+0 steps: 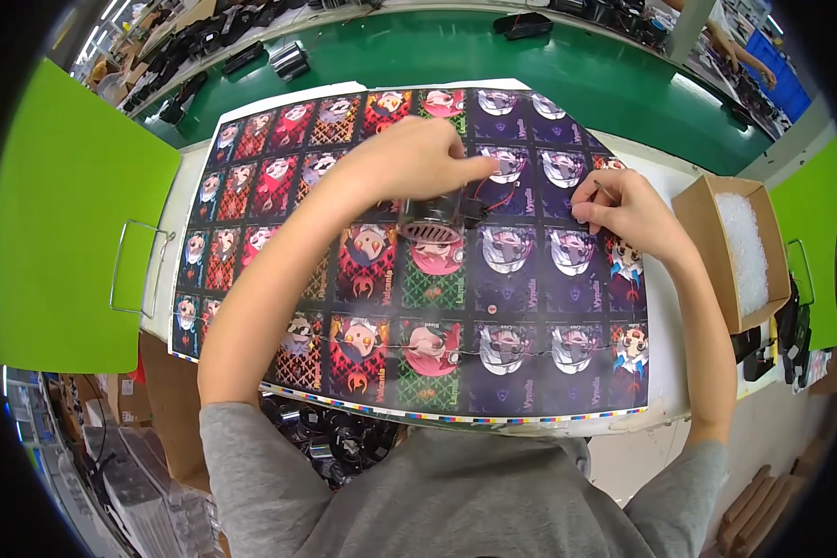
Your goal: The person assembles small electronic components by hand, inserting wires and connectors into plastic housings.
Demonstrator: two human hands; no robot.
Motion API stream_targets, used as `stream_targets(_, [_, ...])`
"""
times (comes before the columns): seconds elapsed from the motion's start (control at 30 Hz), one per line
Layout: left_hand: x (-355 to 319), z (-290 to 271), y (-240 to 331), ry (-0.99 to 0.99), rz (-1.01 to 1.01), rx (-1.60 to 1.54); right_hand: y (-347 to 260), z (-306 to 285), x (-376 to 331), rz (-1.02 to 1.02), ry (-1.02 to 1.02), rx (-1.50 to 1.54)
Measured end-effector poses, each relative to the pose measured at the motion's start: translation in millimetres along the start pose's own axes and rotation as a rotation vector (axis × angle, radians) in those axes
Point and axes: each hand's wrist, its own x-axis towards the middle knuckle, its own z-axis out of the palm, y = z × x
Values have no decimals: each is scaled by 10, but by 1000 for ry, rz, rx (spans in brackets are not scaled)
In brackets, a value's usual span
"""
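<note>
My left hand point(417, 160) curls over a black cylindrical part with a slotted grille end point(431, 226) and holds it against the sheet. The thumb points to the right, and most of the cylinder is hidden under the palm. Red and black wires point(498, 201) come out on the cylinder's right side. Farther right, my right hand point(623, 206) has thumb and fingers pinched together above the sheet. Something thin and dark shows at those fingers, too small to name. Both hands are over a large printed sheet point(507, 316) with rows of cartoon character cards, which covers the worktop.
An open cardboard box point(746, 251) of clear small pieces stands at the right. Green panels point(84, 232) with wire handles flank the worktop. Beyond lies a green conveyor point(391, 60) carrying a shiny metal cylinder point(289, 61) and black parts point(523, 25). A person's arm point(739, 51) shows at the far right.
</note>
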Motion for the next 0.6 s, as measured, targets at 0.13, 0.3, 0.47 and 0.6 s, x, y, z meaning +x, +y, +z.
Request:
stream_targets(0.13, [168,-54,-31,-66,30,68,99,13,41,-115,91,2])
stream_targets(0.3, [266,20,-116,-124,120,-219,74,-12,121,-135,173,25])
stream_targets(0.47, [133,39,-325,-183,168,-615,-192,44,190,-169,190,106])
stream_targets(0.6, [73,34,-479,-183,101,-822,-272,167,293,-214,180,191])
